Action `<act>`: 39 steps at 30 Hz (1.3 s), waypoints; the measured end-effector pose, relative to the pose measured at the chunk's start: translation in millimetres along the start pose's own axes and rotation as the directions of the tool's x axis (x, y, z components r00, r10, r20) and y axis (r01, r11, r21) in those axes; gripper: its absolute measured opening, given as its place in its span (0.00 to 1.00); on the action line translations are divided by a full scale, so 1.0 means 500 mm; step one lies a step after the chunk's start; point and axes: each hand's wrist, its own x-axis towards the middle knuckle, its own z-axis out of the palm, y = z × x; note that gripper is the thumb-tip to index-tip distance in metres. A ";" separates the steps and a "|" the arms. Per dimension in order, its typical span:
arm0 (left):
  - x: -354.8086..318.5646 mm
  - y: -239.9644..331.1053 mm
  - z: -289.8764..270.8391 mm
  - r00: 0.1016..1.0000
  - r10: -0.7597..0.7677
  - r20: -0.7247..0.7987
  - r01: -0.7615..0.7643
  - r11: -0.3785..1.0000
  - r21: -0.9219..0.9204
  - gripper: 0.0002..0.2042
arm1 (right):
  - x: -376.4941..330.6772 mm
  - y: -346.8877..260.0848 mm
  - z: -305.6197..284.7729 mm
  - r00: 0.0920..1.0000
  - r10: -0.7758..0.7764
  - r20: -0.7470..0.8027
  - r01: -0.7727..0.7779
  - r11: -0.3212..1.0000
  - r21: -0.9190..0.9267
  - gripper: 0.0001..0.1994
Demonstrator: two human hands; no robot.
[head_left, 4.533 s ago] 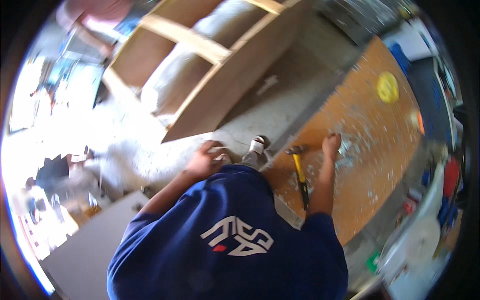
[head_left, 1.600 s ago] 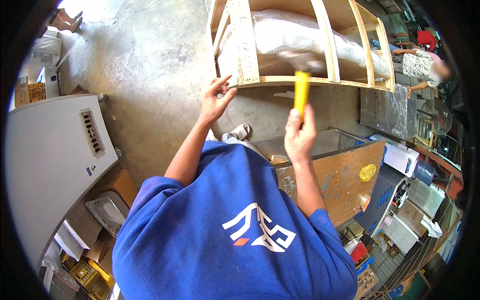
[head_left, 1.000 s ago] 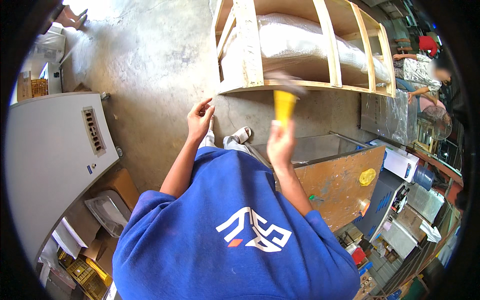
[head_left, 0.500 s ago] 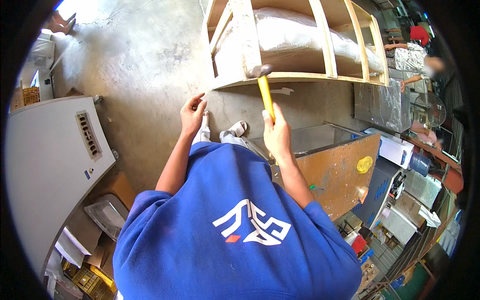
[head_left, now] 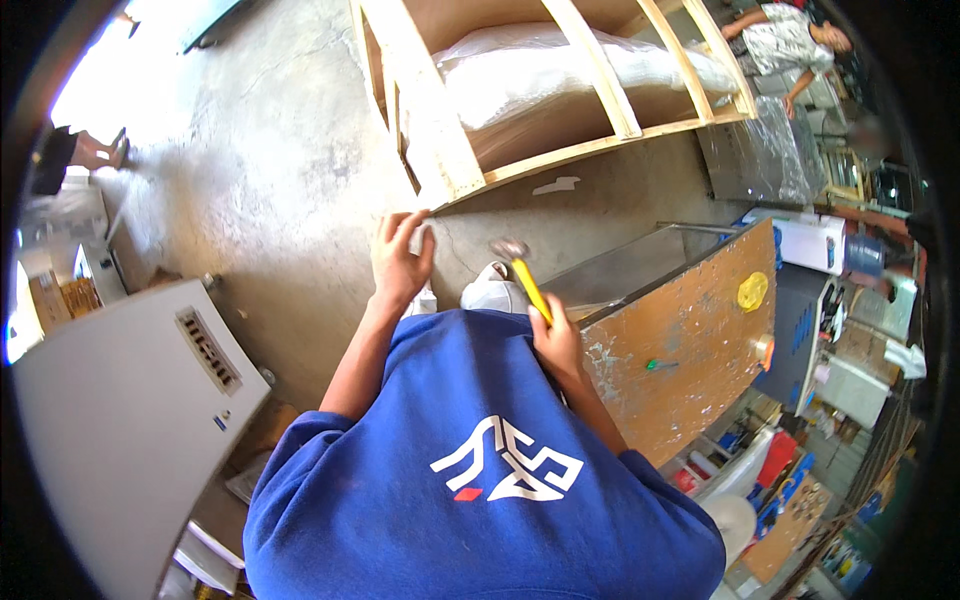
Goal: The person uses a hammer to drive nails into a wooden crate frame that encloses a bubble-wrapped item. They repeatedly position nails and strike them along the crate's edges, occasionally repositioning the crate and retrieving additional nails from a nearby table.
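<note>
My right hand [head_left: 560, 347] is wrapped round the yellow handle of a hammer [head_left: 530, 285], held in front of my body with its metal head pointing away from me. My left hand [head_left: 400, 258] is raised with fingers apart and loosely bent, holding nothing. Its fingertips are at the near left corner of a wooden crate [head_left: 455, 150]; whether they touch it I cannot tell. Inside the crate, behind pale slats, lies a bulky thing wrapped in clear plastic [head_left: 540, 70].
A paint-marked brown board [head_left: 680, 350] stands at my right, with a yellow patch on it. A large white cabinet [head_left: 120, 420] is on the left. Another person [head_left: 785, 45] is at the far right, beside a plastic-wrapped box [head_left: 755, 155]. Someone's leg [head_left: 95, 152] shows far left.
The hammer has come down from the crate's corner toward my body in my right hand. My left hand has moved up to that corner. The view has turned and the crate sits farther left.
</note>
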 end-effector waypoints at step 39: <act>0.269 0.511 0.634 0.299 0.469 0.831 -0.195 0.882 -0.428 0.12 | 0.167 0.823 -0.300 0.105 0.757 -0.645 -0.688 0.524 0.503 0.11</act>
